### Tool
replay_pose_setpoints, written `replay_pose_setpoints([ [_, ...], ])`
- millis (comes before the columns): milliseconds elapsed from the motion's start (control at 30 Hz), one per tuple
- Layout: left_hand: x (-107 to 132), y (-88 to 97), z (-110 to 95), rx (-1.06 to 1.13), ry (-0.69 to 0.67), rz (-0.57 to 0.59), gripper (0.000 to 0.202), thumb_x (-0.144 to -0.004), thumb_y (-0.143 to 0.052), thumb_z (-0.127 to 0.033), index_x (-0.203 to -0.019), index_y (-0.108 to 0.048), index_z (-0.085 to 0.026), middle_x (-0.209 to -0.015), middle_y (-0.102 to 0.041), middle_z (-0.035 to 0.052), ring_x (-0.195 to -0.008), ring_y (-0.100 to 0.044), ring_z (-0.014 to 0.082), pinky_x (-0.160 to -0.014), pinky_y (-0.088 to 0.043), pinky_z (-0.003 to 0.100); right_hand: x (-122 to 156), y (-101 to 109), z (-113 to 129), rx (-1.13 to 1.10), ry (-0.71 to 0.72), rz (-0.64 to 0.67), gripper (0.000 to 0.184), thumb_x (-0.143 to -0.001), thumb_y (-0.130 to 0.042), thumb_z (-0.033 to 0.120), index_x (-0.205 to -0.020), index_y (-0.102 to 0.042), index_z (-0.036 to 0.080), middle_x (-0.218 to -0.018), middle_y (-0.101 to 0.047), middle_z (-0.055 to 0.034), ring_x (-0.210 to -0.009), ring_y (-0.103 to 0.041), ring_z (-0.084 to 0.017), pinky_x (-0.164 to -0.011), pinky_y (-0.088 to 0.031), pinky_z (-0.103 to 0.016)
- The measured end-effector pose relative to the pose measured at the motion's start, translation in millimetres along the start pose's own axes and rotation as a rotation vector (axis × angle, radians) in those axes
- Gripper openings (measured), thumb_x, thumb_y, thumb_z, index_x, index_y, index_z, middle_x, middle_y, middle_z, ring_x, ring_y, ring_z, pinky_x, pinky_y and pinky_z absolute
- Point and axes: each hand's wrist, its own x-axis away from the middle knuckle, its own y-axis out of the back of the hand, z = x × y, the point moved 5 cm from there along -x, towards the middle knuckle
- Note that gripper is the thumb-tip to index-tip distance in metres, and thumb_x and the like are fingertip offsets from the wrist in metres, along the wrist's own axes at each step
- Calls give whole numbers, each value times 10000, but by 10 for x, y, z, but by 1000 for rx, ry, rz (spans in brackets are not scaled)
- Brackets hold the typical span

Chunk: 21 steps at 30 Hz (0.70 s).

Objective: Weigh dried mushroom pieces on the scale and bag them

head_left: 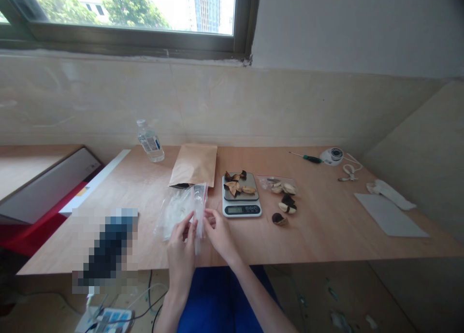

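Over the table, my left hand pinches the side of a clear zip bag with a red seal line. My right hand has its thumb and fingers closed at the opposite edge of the same bag. Beneath and left of it lie more clear plastic bags. Just right of my hands stands a kitchen scale, its small display unreadable here. Dried tan and dark pieces rest on the scale's plate.
A brown paper pouch and a water bottle stand behind. Right of the scale are a filled clear bag and loose dried pieces. Farther right lie a screwdriver, a white camera and a grey sheet.
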Motion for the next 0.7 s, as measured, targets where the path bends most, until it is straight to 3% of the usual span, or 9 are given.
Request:
replay_pose_setpoints([
  [67,52,23,-91,-10,-49,-59,403,-836,-488,-471,-1105,-631,-207,-944,-638,60,-814,-620,176,-683,-492,271,34,66,85,40,74,-76,327,-797,-576,269,-1117,-550,209,-1075,-591,-70,-829,-582,-166,-715,-503,-295],
  [133,114,3,-184,0,-102,-78,352,-846,-499,-426,-1099,-634,-222,-927,-624,45,-804,-616,159,-676,-495,249,96,99,207,10,131,-70,302,-826,-554,310,-1113,-557,215,-1071,-587,-63,-851,-579,-161,-740,-497,-282],
  [233,184,-99,-285,34,-205,-10,307,-875,-478,-342,-1129,-615,-236,-962,-613,44,-857,-613,150,-710,-510,238,191,94,361,-159,128,62,300,-894,-456,377,-1114,-557,200,-1072,-615,-63,-932,-600,-162,-814,-489,-269],
  [333,209,-197,-335,44,-310,84,339,-901,-429,-266,-1218,-550,-259,-1034,-592,56,-939,-600,153,-772,-524,260,242,154,433,-233,106,96,335,-899,-452,394,-1142,-566,192,-1098,-628,-69,-1037,-583,-185,-886,-466,-278],
  [400,206,-221,-357,26,-362,111,365,-897,-434,-249,-1251,-520,-276,-1035,-570,57,-920,-599,150,-734,-541,257,245,224,437,-225,88,100,335,-900,-449,401,-1108,-605,190,-1049,-650,-67,-1009,-598,-194,-888,-467,-292],
  [567,158,-191,-408,-38,-431,124,385,-860,-513,-252,-1240,-528,-309,-1034,-503,50,-739,-569,100,-470,-498,163,213,393,451,-288,41,180,316,-863,-523,403,-1051,-658,187,-945,-698,-50,-927,-638,-205,-838,-489,-311],
  [700,131,-168,-440,-78,-544,116,296,-850,-532,-202,-1118,-616,-294,-971,-538,28,-757,-575,97,-572,-518,182,168,498,431,-314,-57,181,280,-737,-674,424,-813,-717,158,-762,-716,-41,-769,-667,-201,-727,-519,-296],
])
